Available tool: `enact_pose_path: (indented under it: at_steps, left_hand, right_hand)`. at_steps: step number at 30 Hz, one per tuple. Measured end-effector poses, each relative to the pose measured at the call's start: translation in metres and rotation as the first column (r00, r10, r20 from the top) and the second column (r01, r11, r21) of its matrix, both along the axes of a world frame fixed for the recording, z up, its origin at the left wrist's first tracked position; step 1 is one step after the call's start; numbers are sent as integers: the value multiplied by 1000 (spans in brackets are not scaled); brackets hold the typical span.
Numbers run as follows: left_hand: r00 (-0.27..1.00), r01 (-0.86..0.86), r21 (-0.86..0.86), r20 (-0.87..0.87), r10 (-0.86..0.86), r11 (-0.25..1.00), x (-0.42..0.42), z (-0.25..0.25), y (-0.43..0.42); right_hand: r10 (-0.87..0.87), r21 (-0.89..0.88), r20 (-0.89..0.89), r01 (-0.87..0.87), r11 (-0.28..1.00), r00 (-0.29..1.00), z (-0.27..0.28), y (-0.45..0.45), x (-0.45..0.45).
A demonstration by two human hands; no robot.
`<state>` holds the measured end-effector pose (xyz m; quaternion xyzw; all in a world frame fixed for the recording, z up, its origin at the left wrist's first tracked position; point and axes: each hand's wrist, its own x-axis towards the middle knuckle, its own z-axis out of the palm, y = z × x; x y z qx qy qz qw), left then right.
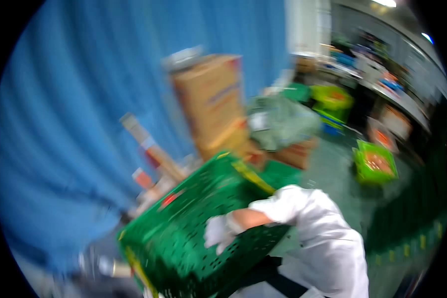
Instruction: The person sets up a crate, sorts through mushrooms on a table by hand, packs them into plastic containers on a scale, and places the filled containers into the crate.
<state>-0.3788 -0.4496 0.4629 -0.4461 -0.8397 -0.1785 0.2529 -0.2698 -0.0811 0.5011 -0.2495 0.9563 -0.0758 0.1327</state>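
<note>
the one visible hand, the white-gloved right hand [222,232], is at 6 o'clock, over the inside of one green crate [186,226], fingers loosely bent; blur hides whether it grips. the left hand is out of view. the crate is tilted, its upper-left edge near the blue curtain [79,129] at 9 o'clock. open floor [333,171] lies at 3 o'clock, before one lime basket [375,171]. one tall carton [211,94] stands at 12, its writing unreadable; one big green bag [288,121] sits at 2.

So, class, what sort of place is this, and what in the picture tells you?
Probably a workshop or packing area: there are cardboard boxes, a lime-green basket on the floor and a long worktable.
</note>
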Motion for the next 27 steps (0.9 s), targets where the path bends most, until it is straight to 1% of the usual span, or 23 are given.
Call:
enact_pose_path:
  at_steps: [1,2,3,4,5,6,7,8,10,12,13,14,15,17,18,19,20,22,23,24,25,26,27]
  left_hand:
    - [970,-243,213,63,234,946,5,0,5]
    - [953,-300,261,126,275,918,27,19,8]
    - [937,-335,328,211,277,883,45,20,11]
    - [921,-358,414,303,244,837,68,25,19]
    - [889,-430,332,316,331,839,92,14,12]
    - [870,-459,213,307,387,863,108,12,8]
    - [815,-542,126,321,483,831,126,6,0]
    - [730,-638,34,343,591,769,140,-5,3]
    - [604,-753,30,428,673,657,183,-34,-25]
    - [461,-866,32,434,774,499,222,-38,-38]
    - [403,-904,49,432,806,426,239,-43,-43]
    - [349,-932,72,438,828,355,256,-52,-47]
    - [303,-952,92,423,854,292,271,-46,-51]
    - [226,-974,113,456,861,196,298,-64,-53]
    - [187,-982,117,463,866,149,312,-65,-57]
    - [157,-987,113,467,870,118,323,-70,-60]
    - [132,-989,115,468,874,88,329,-77,-62]
    - [144,-988,121,459,877,99,350,-83,-80]
    - [163,-984,145,464,870,107,353,-87,-89]
    - [159,-984,150,485,860,98,365,-86,-94]
    - [143,-988,118,466,873,98,373,-84,-101]
    - [118,-992,97,472,874,82,381,-77,-106]
    - [85,-995,93,468,880,46,392,-72,-112]
  right_hand:
    - [24,-14,16,-24,1000,1000,-3,2,-14]
    - [99,-1,-6,-99,995,995,-1,0,-23]
    - [153,-24,-72,-155,988,986,-4,2,-33]
    - [203,-12,-108,-205,979,973,3,3,-42]
    - [271,-36,-128,-277,960,954,7,-4,-57]
    - [305,-63,-144,-316,947,941,8,-12,-68]
    - [337,-92,-160,-354,931,928,10,-24,-77]
    - [393,-126,-165,-414,901,905,4,-31,-103]
    - [457,-135,-292,-509,850,840,-7,-71,-113]
    - [564,-110,-307,-617,779,767,5,-112,-120]
    - [624,-137,-308,-682,718,718,10,-133,-124]
    - [678,-158,-305,-737,657,669,15,-153,-125]
    - [724,-185,-301,-783,594,620,19,-172,-130]
    - [779,-157,-232,-813,561,583,31,-207,-126]
    - [790,-154,-214,-819,553,574,35,-225,-124]
    - [805,-162,-233,-838,522,546,35,-241,-128]
    - [800,-146,-233,-833,534,553,38,-253,-130]
    - [765,-311,-200,-780,542,612,47,-285,-132]
    - [746,-331,-187,-756,565,639,42,-299,-140]
    - [683,-299,-44,-662,688,729,58,-318,-137]
    - [695,-376,-123,-681,628,709,50,-329,-151]
    - [684,-391,-259,-722,571,682,49,-340,-162]
    - [611,-440,-263,-657,612,746,51,-351,-171]
